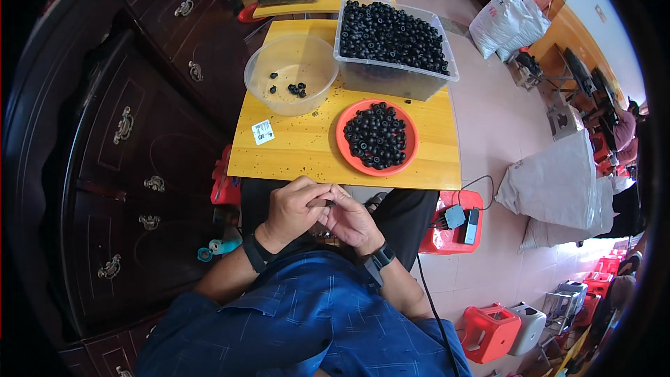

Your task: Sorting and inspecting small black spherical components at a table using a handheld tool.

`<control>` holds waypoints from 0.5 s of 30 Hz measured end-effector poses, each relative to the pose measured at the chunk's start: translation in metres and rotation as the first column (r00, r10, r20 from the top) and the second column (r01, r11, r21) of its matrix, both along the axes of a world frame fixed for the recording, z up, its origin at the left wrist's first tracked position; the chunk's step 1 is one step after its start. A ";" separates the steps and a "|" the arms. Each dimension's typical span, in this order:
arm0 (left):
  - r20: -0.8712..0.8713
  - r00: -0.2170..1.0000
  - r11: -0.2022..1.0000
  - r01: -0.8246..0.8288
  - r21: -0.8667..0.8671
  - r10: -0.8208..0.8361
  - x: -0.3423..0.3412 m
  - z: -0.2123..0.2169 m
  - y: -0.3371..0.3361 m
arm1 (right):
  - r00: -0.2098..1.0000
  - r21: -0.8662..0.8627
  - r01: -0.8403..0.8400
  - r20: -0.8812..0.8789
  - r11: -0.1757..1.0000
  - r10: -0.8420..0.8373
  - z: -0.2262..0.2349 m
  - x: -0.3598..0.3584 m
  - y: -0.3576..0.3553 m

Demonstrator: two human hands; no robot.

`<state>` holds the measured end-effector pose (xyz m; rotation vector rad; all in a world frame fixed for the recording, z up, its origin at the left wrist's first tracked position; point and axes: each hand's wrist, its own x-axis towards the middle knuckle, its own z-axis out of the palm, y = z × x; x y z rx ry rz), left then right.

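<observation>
My left hand (292, 211) and my right hand (350, 220) meet in front of the table's near edge, above my lap. The fingertips of both are pinched together. A dark bit shows between them, too small and covered to name. Just beyond the hands, a red round plate (341, 146) on the table holds a heap of small black ring-shaped parts (377, 136). To its upper left, a clear round tub (293, 103) has a few of the same black parts (298, 89) on its bottom.
A clear rectangular bin (391, 78) heaped with black parts stands at the back of the yellow table (307, 153). A white label (263, 132) and dark crumbs lie there too. Dark cabinets (139, 146) flank the left; a red stool (447, 237) bearing small devices stands right.
</observation>
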<state>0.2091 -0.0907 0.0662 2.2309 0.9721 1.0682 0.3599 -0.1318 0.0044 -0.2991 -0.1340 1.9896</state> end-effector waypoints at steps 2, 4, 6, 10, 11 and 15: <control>0.021 1.000 1.000 0.009 0.008 -0.009 0.002 0.002 0.002 | 0.999 0.012 0.029 0.026 1.000 -0.029 -0.001 0.000 0.001; 0.042 0.999 1.000 0.019 0.015 -0.020 0.004 0.003 0.003 | 0.999 0.022 0.052 0.015 0.998 -0.052 -0.007 0.000 0.004; 0.034 0.999 1.000 0.009 -0.013 -0.008 0.004 0.005 0.004 | 0.997 0.030 0.070 0.005 0.997 -0.071 -0.004 0.000 0.006; -0.009 1.000 0.994 -0.004 -0.112 0.003 0.002 0.016 0.009 | 0.987 0.040 0.157 0.024 0.987 -0.158 0.009 0.005 0.009; 0.021 1.000 0.980 0.022 -0.200 -0.018 0.000 0.018 0.011 | 0.984 0.068 0.174 0.033 0.982 -0.176 0.011 0.007 0.010; 0.030 0.994 0.947 0.108 -0.302 -0.104 -0.009 0.019 0.023 | 0.981 0.041 0.187 0.043 0.981 -0.189 0.011 0.012 0.009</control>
